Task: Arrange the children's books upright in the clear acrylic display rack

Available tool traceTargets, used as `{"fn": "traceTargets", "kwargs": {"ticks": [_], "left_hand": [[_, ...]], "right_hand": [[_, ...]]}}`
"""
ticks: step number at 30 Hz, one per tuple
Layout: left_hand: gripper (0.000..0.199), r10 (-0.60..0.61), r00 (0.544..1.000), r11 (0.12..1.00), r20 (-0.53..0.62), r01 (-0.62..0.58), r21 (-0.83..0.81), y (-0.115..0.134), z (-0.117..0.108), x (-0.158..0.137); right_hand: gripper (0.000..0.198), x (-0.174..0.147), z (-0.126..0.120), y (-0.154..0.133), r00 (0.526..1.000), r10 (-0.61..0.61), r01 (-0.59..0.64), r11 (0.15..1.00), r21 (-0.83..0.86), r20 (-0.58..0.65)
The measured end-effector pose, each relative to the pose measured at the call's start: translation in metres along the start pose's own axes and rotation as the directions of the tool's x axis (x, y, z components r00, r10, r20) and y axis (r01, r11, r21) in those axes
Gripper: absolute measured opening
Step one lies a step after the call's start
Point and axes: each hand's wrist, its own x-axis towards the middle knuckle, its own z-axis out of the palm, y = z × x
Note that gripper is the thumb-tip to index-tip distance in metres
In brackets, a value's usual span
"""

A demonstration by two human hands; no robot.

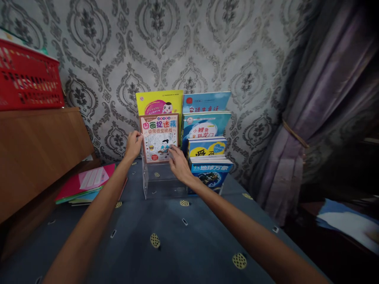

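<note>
A picture book (158, 136) with a brown-pink border and a drawn figure on its cover stands upright in the left part of a clear acrylic book rack (145, 181). At its left edge is my left hand (134, 145), fingers curled closed against the edge. My right hand (179, 162) grips the lower right side, fingertips lying over the cover; its thumb is partly hidden. Behind rises a taller yellow book (160, 98). To the right, the rack holds a blue book (205, 101), a teal book (207, 126), a blue-and-yellow book (207, 148) and an earth-picture book (210, 175).
On the left, a pink-red folder (85, 183) tops a stack of thin books beside a wooden cabinet (44, 154), which bears a red plastic basket (29, 79). A dark patterned cloth (133, 244) covers the table. A tied curtain (296, 130) hangs at the right.
</note>
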Motion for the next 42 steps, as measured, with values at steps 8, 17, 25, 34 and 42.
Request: {"fn": "traceTargets", "kwargs": {"ticks": [8,17,25,34,42], "left_hand": [[0.01,0.061,0.998,0.998,0.017,-0.062,0.02,-0.001,-0.004,-0.006],[0.007,0.067,0.998,0.997,-0.007,-0.068,-0.026,-0.002,-0.006,-0.014],[0.01,0.041,0.999,0.996,0.002,-0.04,-0.083,0.003,-0.01,-0.021],[0.01,0.042,0.999,0.997,0.017,-0.041,-0.065,0.011,-0.015,-0.026],[0.012,0.055,0.998,0.994,0.024,-0.053,-0.092,0.017,-0.02,-0.034]], "right_hand": [[0.048,-0.002,-0.002,-0.004,1.0,-0.017,0.017,1.0,0.01,0.019],[0.05,-0.001,-0.002,-0.008,1.0,-0.009,0.008,0.999,0.042,0.014],[0.049,-0.002,-0.004,-0.009,1.0,0.012,-0.013,0.998,0.055,0.019],[0.049,-0.004,-0.009,-0.014,1.0,0.013,-0.013,0.998,0.057,0.014],[0.049,-0.008,-0.015,-0.019,1.0,0.022,-0.023,0.999,0.042,0.018]]}}
